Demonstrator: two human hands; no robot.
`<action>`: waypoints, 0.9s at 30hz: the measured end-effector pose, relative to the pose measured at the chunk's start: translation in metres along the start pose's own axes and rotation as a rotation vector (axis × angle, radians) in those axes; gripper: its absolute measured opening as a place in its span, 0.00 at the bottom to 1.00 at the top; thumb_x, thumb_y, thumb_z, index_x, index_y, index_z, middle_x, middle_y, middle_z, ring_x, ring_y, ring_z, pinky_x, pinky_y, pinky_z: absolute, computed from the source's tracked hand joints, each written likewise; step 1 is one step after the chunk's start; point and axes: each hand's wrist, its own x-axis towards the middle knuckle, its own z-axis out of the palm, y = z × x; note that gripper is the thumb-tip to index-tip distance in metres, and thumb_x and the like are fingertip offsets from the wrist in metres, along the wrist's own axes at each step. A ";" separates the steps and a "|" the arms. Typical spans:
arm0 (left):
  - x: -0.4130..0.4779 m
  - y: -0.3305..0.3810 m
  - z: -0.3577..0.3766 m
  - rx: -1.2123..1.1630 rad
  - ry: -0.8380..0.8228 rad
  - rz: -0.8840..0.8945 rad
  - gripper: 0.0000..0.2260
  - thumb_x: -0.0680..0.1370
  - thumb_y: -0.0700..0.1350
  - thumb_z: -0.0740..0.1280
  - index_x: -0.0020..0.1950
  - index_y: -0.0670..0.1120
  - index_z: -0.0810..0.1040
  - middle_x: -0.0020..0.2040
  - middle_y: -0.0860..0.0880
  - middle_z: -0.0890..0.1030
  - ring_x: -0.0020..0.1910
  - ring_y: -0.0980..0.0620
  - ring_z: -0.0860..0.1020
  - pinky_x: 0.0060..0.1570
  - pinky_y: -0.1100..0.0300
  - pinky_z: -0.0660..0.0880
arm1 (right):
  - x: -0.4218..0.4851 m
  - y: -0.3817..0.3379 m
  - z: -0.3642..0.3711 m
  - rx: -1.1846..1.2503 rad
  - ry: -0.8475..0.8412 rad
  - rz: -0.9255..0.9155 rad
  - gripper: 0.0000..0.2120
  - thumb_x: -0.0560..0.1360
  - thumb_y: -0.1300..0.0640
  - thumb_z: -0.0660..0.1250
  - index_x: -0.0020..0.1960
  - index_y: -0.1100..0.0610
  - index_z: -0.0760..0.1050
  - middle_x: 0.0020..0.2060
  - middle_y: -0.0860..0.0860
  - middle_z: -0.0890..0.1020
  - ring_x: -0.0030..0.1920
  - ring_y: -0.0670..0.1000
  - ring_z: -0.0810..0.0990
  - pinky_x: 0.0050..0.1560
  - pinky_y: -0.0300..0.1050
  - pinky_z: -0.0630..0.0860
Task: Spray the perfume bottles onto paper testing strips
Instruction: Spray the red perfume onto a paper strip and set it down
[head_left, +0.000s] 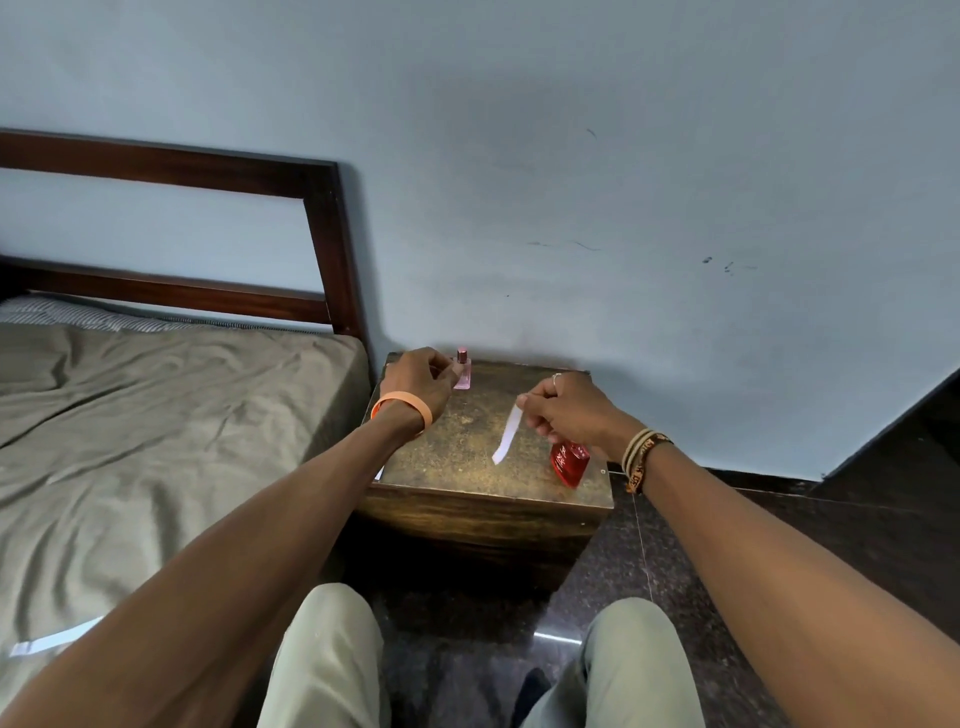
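A small pink perfume bottle (462, 373) with a rose cap stands at the back of the wooden bedside table (467, 457). My left hand (418, 382) grips its side with curled fingers. My right hand (566, 408) pinches the top end of a white paper strip (506, 436), which hangs down over the table's middle. A red perfume bottle (569, 463) lies tilted on the table's right side, partly hidden under my right wrist. Another white strip's corner (379, 474) peeks out beneath my left forearm at the table's left edge.
A bed with a brown sheet (156, 441) and dark wooden headboard (327, 249) stands to the left of the table. A white strip (52, 642) lies on the bed near the front. The blue wall is right behind the table. Dark floor (727, 525) is to the right.
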 end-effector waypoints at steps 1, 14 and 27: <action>0.002 0.001 0.000 -0.003 0.001 0.002 0.10 0.78 0.51 0.68 0.52 0.45 0.82 0.48 0.47 0.84 0.47 0.49 0.80 0.52 0.55 0.77 | -0.001 0.001 0.000 0.083 0.011 -0.017 0.10 0.80 0.54 0.67 0.48 0.60 0.80 0.40 0.57 0.84 0.40 0.53 0.79 0.44 0.49 0.79; 0.004 0.002 -0.001 -0.002 0.001 0.002 0.10 0.77 0.50 0.69 0.52 0.45 0.82 0.48 0.47 0.84 0.46 0.49 0.80 0.52 0.53 0.79 | 0.000 -0.023 -0.032 0.885 -0.209 0.011 0.06 0.77 0.56 0.69 0.44 0.59 0.80 0.32 0.51 0.78 0.27 0.45 0.71 0.27 0.37 0.67; 0.001 0.009 -0.004 0.005 -0.016 0.012 0.05 0.76 0.49 0.70 0.47 0.49 0.82 0.46 0.48 0.85 0.48 0.48 0.81 0.54 0.50 0.79 | -0.003 -0.021 -0.030 -0.129 -0.117 -0.085 0.10 0.78 0.57 0.68 0.44 0.63 0.81 0.36 0.57 0.82 0.32 0.51 0.74 0.33 0.43 0.70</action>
